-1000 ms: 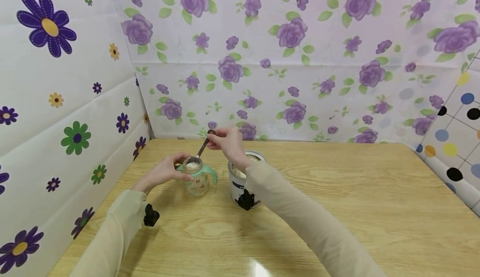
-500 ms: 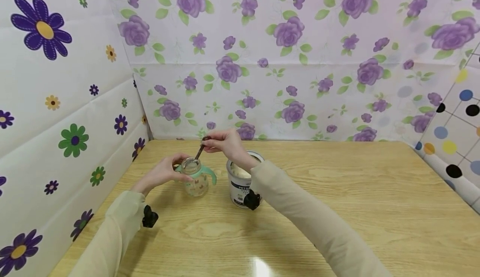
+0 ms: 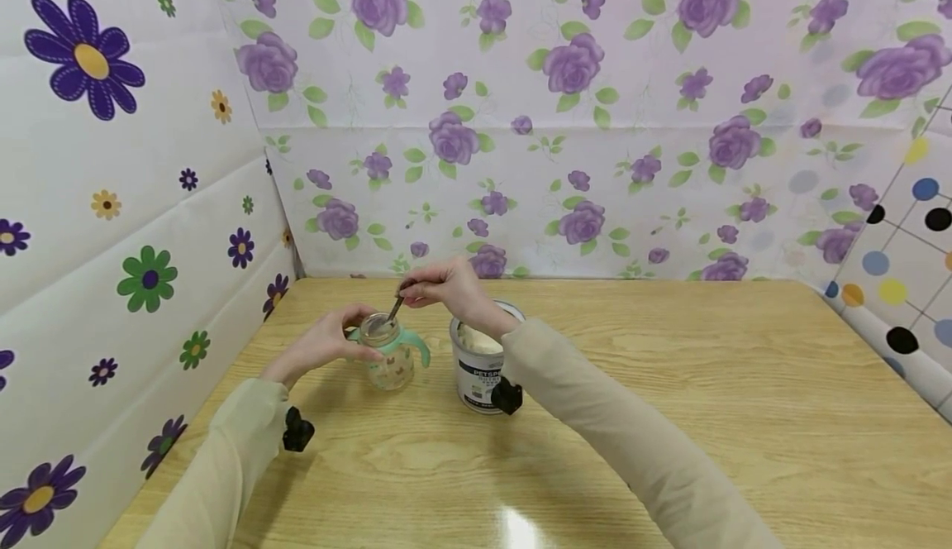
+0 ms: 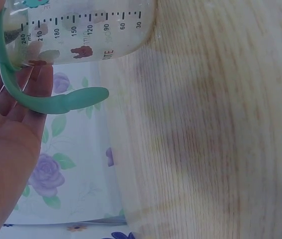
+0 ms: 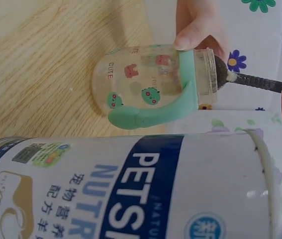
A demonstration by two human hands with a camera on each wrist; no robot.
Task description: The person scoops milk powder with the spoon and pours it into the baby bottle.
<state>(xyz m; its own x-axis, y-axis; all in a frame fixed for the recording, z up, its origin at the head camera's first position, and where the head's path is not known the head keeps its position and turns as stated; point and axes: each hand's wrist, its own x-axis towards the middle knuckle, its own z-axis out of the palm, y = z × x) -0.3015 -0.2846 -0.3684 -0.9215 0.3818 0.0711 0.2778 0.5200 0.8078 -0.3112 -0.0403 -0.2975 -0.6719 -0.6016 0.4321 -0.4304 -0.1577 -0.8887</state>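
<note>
The wood-grained bench (image 3: 706, 384) is spreading out beneath both hands. Below the right hand (image 3: 452, 291) and its wrist, a white tub (image 3: 473, 374) is standing open, with pale powder (image 3: 478, 341) showing inside. The clear bottle (image 3: 392, 369) is standing at the left hand (image 3: 330, 341), below and to the left of the right hand, its mint handle ring (image 5: 186, 74) sitting around the neck. The left hand is gripping the bottle high up, thumb in front and fingers behind. The right hand is pinching the end of the dark spoon (image 5: 260, 82) between thumb and fingers, and the spoon's bowl is resting at the bottle's mouth; how much powder it is carrying is hard to tell.

The step in hand is probably emptying the spoon. Doing it well is likely to mean keeping the left hand firm and the neck level, turning the bowl over inside the rim, and tapping gently so that clinging powder is falling inward.
</note>
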